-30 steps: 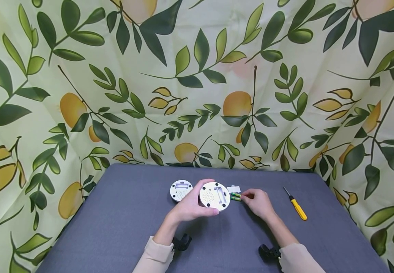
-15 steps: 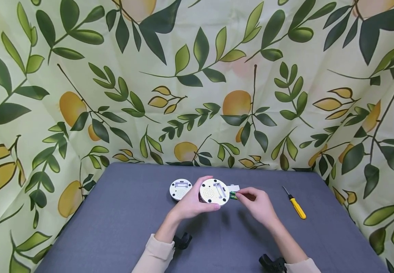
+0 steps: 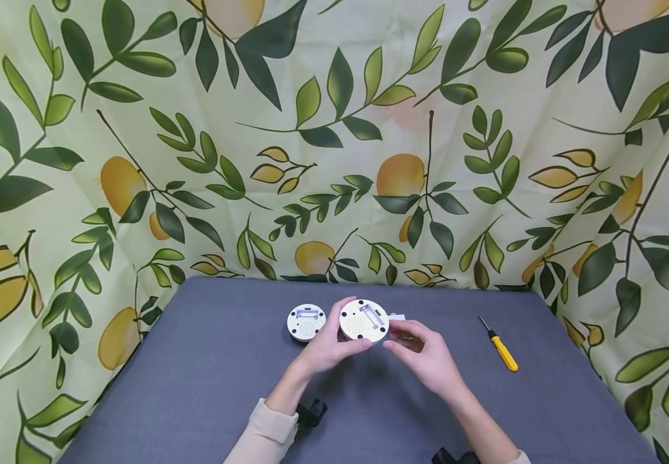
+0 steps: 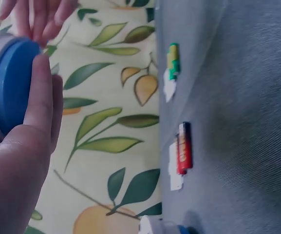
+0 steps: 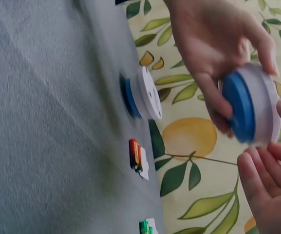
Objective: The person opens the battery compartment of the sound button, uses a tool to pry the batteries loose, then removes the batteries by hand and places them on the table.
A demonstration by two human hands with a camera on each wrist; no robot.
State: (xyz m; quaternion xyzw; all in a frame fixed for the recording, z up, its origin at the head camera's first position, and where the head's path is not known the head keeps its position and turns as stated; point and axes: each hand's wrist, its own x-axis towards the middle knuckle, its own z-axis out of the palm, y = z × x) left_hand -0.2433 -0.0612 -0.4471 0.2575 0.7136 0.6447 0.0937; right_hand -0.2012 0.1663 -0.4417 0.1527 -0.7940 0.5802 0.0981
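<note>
My left hand (image 3: 324, 348) grips a round white-and-blue battery device (image 3: 364, 321) by its rim, raised above the table. Its white underside, with an uncovered battery slot, small round holes and black feet, faces the head camera. Close to the device's right edge is my right hand (image 3: 424, 356), fingers bent and thumb toward the rim. Whether it pinches something is hidden in all views. In the left wrist view, green battery cells (image 4: 174, 60) lie by a white piece on the table; their exact number is unclear.
A second such device (image 3: 306, 322) sits on the grey table to the left, its battery slot uncovered. Red batteries (image 5: 136, 155) lie beside another white piece. A yellow-handled screwdriver (image 3: 503, 350) rests at the right. Leaf-patterned cloth (image 3: 334, 161) hangs behind the table.
My right hand has left the green batteries and come up and left to the device's edge. The left hand has tilted the device slightly and raised it a little.
</note>
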